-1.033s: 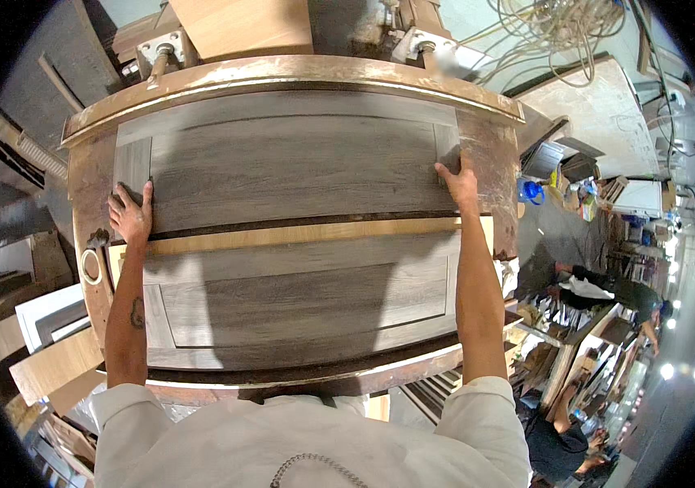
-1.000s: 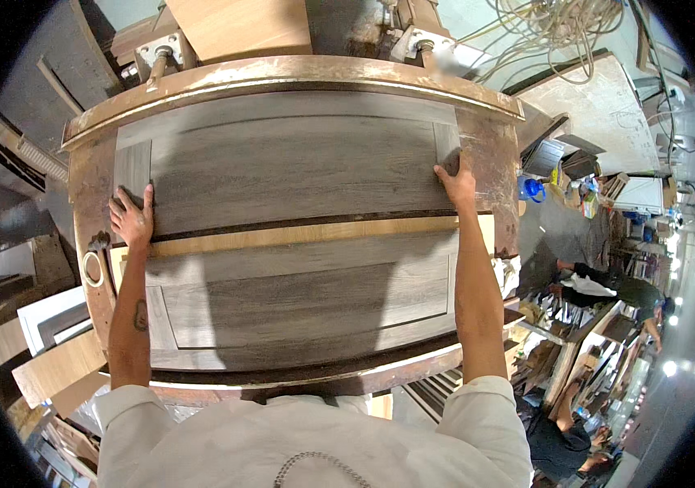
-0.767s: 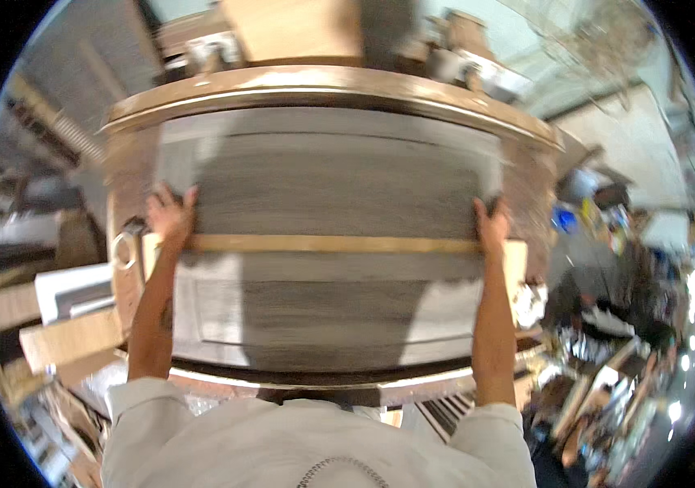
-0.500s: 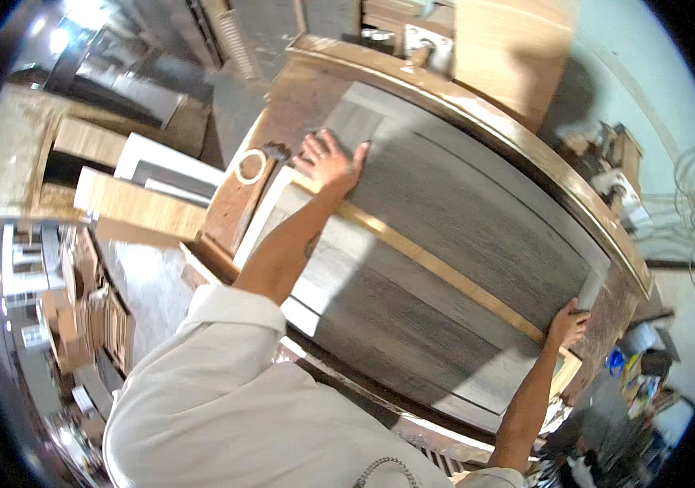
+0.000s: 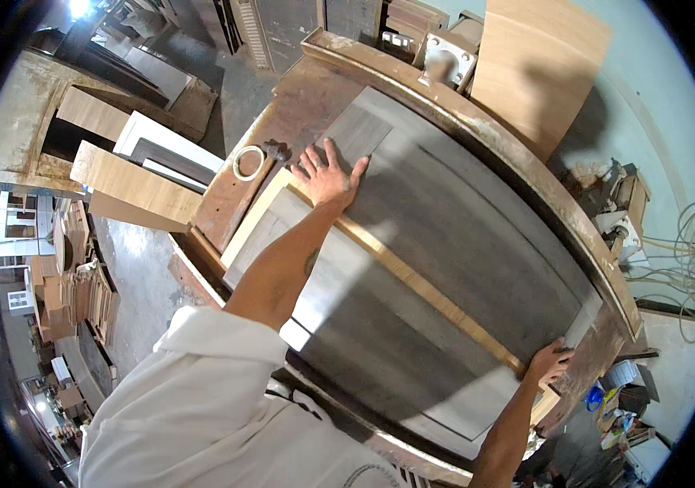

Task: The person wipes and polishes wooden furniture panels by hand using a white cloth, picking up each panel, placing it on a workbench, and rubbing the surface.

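Observation:
Two grey wood-grain panels lie side by side on a brown workbench (image 5: 315,93). Between the far panel (image 5: 469,220) and the near panel (image 5: 413,342) runs a pale wooden strip (image 5: 429,293). At the left end, my left hand (image 5: 331,180) presses flat with fingers spread, its palm over the strip and the far panel's edge. My right hand (image 5: 548,363) rests at the right end, fingers stretched over the far panel's end beside the strip. Neither hand is closed around anything. Parts of the strip under both hands are hidden.
Left of the panels lie a tape roll (image 5: 248,163) and a dark-headed tool (image 5: 277,151). A raised wooden rail (image 5: 526,126) follows the bench's far side. Boards (image 5: 136,183) stand at the left, a light wood sheet (image 5: 539,73) behind, and coiled cables (image 5: 693,260) hang at the right.
The head view has shifted slightly, so the bench appears a little lower at the right. My left fingers look more widely spread. Both hands stay at the same ends of the panels.

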